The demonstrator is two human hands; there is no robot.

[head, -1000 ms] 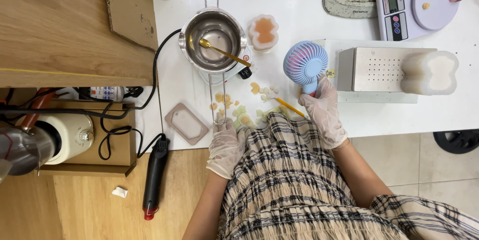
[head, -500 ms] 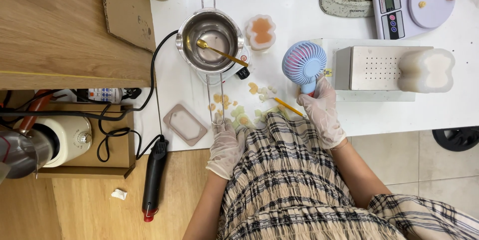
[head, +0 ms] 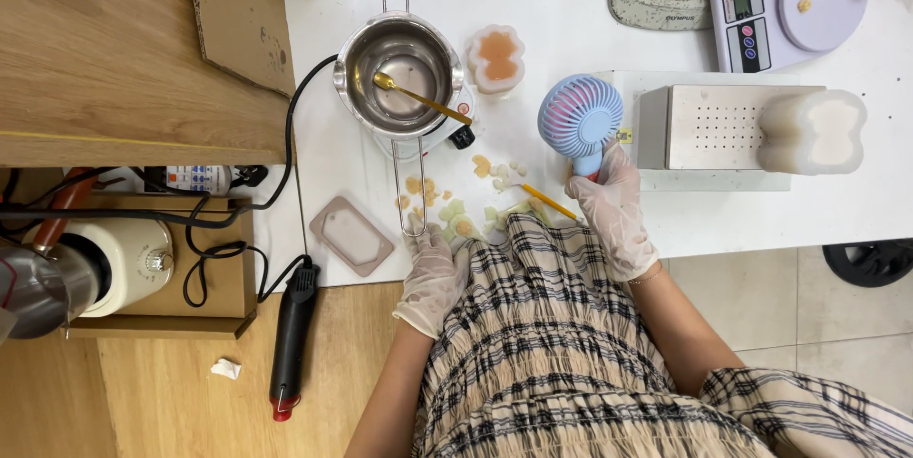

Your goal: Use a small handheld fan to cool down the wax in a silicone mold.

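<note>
Frame center: steel pot [head: 399, 77] with a gold spoon [head: 418, 97] inside, its long wire handle running down toward the left hand [head: 433, 277], whose gloved fingers rest loosely curled at the table edge. Pale wax chips [head: 466, 206] scattered between. Right hand [head: 613, 206], gloved, is clamped around the handle of the blue-pink mini fan [head: 578, 116], right of center. Perforated metal box [head: 723, 127] sits just beside the fan.

Bystanders on and around the white worktop [head: 571, 1].

A digital kitchen scale [head: 780, 3] sat at the far right corner, a perforated metal box [head: 713, 127] beside a pale lobed mould [head: 814, 132]. A cardboard sheet [head: 238, 16] overlapped the wooden shelf [head: 105, 49]. A black heat gun [head: 290, 339] lay on the floor.
</note>
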